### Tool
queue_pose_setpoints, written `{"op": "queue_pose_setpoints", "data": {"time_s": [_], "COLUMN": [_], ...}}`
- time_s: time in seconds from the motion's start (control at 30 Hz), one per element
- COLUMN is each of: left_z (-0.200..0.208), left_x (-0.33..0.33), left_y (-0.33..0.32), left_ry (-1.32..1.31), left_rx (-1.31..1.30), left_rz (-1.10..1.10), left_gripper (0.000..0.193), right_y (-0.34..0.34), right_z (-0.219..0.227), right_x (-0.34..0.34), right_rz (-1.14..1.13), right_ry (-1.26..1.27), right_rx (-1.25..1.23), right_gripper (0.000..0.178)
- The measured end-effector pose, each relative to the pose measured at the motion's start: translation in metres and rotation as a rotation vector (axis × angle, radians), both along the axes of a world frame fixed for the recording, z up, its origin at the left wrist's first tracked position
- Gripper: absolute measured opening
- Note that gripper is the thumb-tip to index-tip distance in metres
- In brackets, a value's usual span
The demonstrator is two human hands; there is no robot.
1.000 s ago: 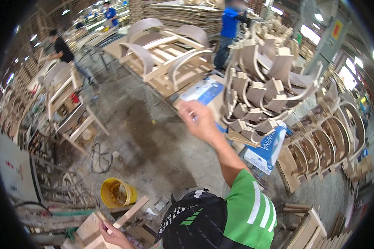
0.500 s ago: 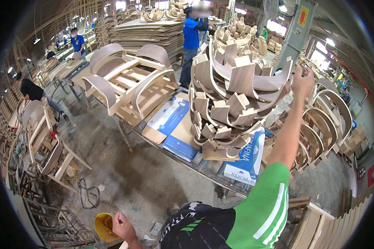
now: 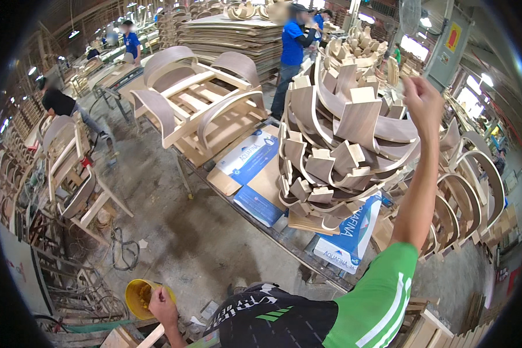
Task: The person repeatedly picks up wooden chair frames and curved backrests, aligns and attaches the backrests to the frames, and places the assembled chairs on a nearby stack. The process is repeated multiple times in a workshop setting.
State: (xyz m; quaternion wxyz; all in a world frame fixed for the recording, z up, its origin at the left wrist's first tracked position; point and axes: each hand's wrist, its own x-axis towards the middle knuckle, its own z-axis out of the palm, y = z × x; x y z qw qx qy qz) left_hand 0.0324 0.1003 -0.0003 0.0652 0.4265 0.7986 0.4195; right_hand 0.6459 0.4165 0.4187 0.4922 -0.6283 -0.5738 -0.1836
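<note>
My right arm reaches up and forward, and my right hand [image 3: 423,103] is closed with bent fingers near the right end of a tall pile of curved wooden chair backrests [image 3: 354,124]. Whatever its fingers hold, if anything, is hidden. My left hand [image 3: 164,307] is low at the left, its fingers drawn together in front of the rim of a yellow bucket [image 3: 134,310]. Orange-brown stuff lies inside the bucket. Nothing can be made out between the left fingers. The pile rests on flattened blue-and-white cardboard [image 3: 336,260] on a long table.
A wooden chair frame with curved backs [image 3: 206,101] sits farther left on the table. More curved chair parts [image 3: 472,174] stand at the right. Stacked boards [image 3: 232,43] rise behind. People in blue shirts [image 3: 292,43] and a dark shirt [image 3: 58,101] work nearby. A cable [image 3: 124,249] lies on the floor.
The view has swung left, so the scene sits farther right. My right hand has shifted left relative to the pile and now overlaps its right end. My left hand stays by the bucket.
</note>
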Motion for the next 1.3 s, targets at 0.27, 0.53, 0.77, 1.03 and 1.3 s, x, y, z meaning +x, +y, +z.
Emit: {"op": "queue_pose_setpoints", "data": {"time_s": [0.27, 0.53, 0.77, 1.03, 1.3], "left_z": [0.005, -0.036, -0.030, -0.039, -0.054], "left_x": [0.022, 0.040, 0.055, 0.057, 0.030], "left_y": [-0.010, -0.056, -0.156, -0.153, -0.115], "left_ry": [-0.039, -0.009, -0.053, -0.174, -0.203], "left_rx": [0.041, -0.124, -0.417, -0.431, -0.302], "left_rz": [0.053, 0.067, 0.367, 0.393, 0.263], "left_gripper": [0.016, 0.020, 0.024, 0.026, 0.017], "right_y": [0.033, 0.237, 0.290, 0.268, 0.226], "right_z": [0.009, -0.004, -0.095, -0.126, -0.041], "right_x": [-0.182, -0.138, -0.099, -0.067, -0.112], "right_rz": [0.575, 0.024, -0.072, -0.288, -0.642], "right_ry": [0.179, 0.177, -0.123, -0.168, -0.088], "right_rx": [0.482, -0.114, -0.567, -0.667, -0.157], "right_gripper": [0.021, 0.049, 0.044, 0.037, 0.031]}}
